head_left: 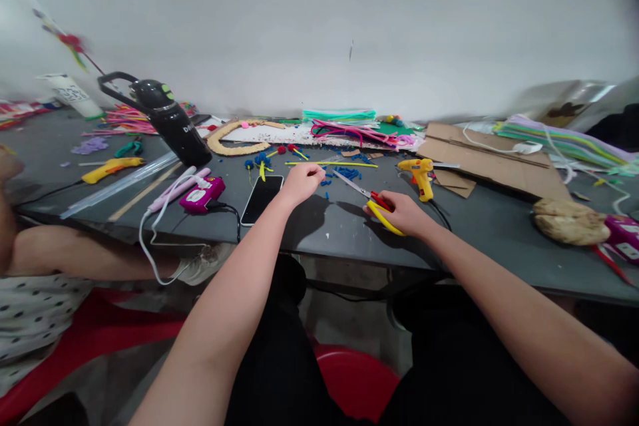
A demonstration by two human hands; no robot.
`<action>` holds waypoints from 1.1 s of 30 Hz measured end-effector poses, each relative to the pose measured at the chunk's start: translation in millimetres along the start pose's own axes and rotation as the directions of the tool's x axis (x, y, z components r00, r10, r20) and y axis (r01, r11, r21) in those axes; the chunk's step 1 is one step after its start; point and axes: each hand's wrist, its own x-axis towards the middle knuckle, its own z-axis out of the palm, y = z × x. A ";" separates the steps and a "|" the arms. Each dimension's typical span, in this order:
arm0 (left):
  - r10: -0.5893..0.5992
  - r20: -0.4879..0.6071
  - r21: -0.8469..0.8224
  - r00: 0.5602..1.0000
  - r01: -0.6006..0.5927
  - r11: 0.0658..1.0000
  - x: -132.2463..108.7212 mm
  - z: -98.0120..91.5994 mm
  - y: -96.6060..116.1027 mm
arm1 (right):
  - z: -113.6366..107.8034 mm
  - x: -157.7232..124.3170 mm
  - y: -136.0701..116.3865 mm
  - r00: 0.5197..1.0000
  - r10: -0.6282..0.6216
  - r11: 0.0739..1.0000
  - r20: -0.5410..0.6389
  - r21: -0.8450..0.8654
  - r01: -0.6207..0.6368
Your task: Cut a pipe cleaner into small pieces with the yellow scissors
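Note:
My right hand [405, 212] rests on the grey table [339, 226] and grips scissors [372, 201] with red and yellow handles, blades open and pointing up-left. My left hand [300, 182] hovers just left of the blade tips, fingers pinched together over small blue pieces [344, 173]; whether it holds one I cannot tell. A thin yellow pipe cleaner [332, 164] lies just beyond both hands. A black phone [261, 199] lies face up beside my left wrist.
A yellow glue gun [421, 175] stands right of the scissors, near cardboard sheets [489, 160]. A black bottle [170, 118], a magenta charger [202, 193] with white cable, and pipe cleaner bundles [349, 130] sit along the back. Another person's arm [84, 259] is at left.

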 end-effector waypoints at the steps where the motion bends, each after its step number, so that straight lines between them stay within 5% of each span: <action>1: 0.003 0.000 0.006 1.000 -0.003 1.000 -0.1 -0.2 0.1 | -0.2 0.1 -0.1 1.000 -0.005 1.000 0.004 -0.006 0.005; 33: 0.016 0.015 0.001 1.000 -0.016 1.000 0.5 0.7 -1.7 | 0.5 0.6 0.1 1.000 -0.004 1.000 -0.027 0.008 0.004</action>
